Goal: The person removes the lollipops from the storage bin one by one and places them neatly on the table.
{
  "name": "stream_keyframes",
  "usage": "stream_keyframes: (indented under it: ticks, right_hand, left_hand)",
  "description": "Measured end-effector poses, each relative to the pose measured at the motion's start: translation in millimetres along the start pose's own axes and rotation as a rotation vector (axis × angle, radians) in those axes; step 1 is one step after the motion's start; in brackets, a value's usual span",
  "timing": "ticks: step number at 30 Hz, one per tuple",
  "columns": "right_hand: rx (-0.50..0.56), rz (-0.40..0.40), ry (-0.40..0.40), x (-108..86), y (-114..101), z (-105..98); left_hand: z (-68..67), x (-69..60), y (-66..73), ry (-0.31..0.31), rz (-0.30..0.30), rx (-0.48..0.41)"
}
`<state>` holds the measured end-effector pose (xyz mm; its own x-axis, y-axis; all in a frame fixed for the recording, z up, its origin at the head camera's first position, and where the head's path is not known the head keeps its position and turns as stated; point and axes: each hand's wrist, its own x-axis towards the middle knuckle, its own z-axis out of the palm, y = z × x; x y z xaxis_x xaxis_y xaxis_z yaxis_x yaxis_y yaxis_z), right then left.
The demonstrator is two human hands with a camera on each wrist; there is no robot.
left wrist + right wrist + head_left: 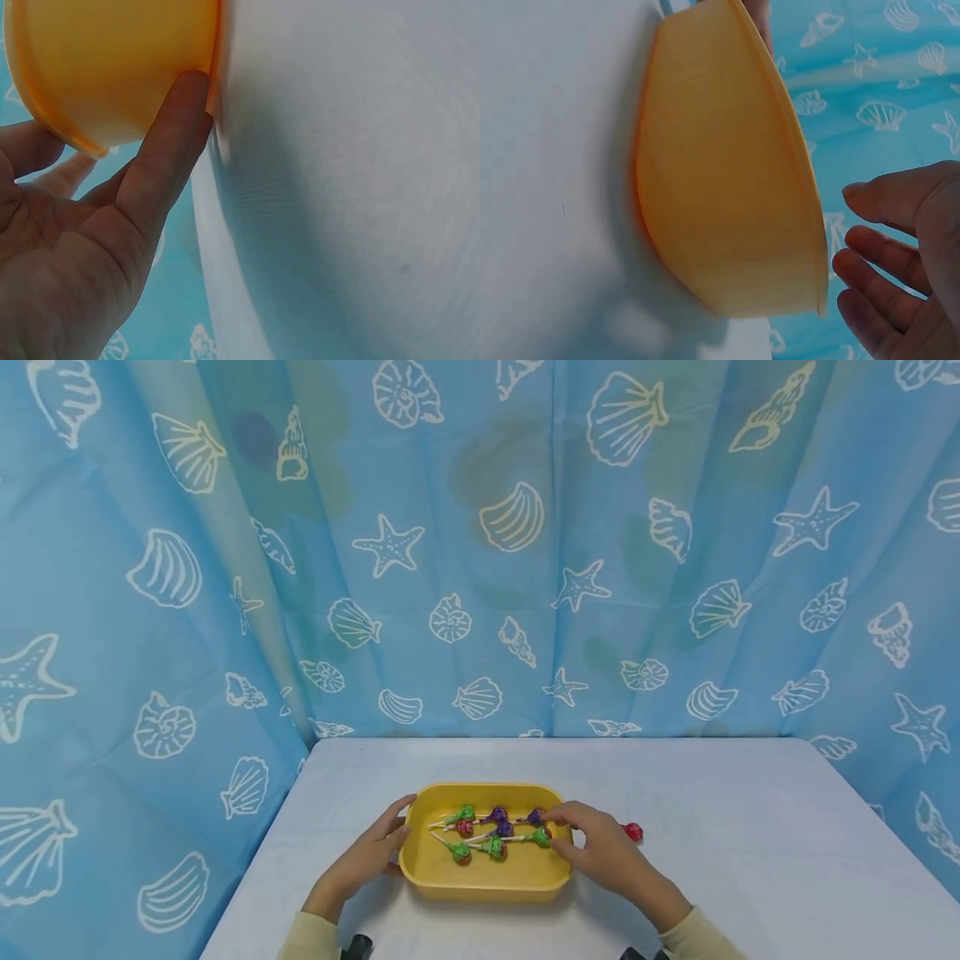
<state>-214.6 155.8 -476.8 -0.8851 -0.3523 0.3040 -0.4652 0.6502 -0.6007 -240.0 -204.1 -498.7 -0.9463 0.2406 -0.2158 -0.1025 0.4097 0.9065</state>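
Note:
A yellow tray (pixel 487 881) stands on the white table, with several wrapped lollipops inside. Among them are a green lollipop (pixel 460 853), a purple lollipop (pixel 495 814) and a red lollipop (pixel 465 827), with white sticks showing. My left hand (pixel 367 858) is at the tray's left end; in the left wrist view its fingers (pixel 161 161) lie fairly straight against the outer wall. Over the right rim reaches my right hand (pixel 603 852), fingers loosely bent and spread. Its fingertips (pixel 855 191) are near the rim in the right wrist view, with nothing seen between them.
Another red lollipop (pixel 633 832) lies on the white tablecloth (pixel 750 860), just right of my right hand. A blue curtain (pixel 465 568) with shell and starfish prints hangs behind the table and along its sides.

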Motion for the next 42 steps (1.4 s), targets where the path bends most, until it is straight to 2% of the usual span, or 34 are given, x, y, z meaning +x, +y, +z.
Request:
stream_keyframes:
  ticks: [3,9,14,21,30,36,42]
  right_hand:
    - [-0.005,-0.025,-0.029,1.8,-5.2,3.9]
    - [-0.001,-0.01,-0.082,5.7,-9.8,12.9]
    - [0.008,-0.028,-0.123,9.2,-11.4,20.8]
    - [-0.005,-0.053,-0.151,15.5,-15.3,32.0]
    - [-0.06,-0.018,-0.204,17.7,-22.4,44.1]
    - [-0.14,0.012,-0.232,22.4,-29.2,45.5]
    - [-0.159,0.065,-0.258,28.1,-31.8,48.3]
  left_hand:
    - [0.4,-1.1,1.8,0.009,-0.002,-0.007]
    - [1.9,-1.4,1.3,0.013,0.0,-0.022]
    - [2.5,-0.1,-1.7,0.006,-0.005,-0.015]
    - [1.6,0.1,-3.5,0.003,0.003,-0.01]
    - [1.8,-2.4,-5.2,0.007,-0.015,-0.009]
    - [-0.2,-1.6,-2.5,0.008,-0.007,-0.003]
    - [0.4,-0.2,-2.2,0.0,0.006,-0.008]
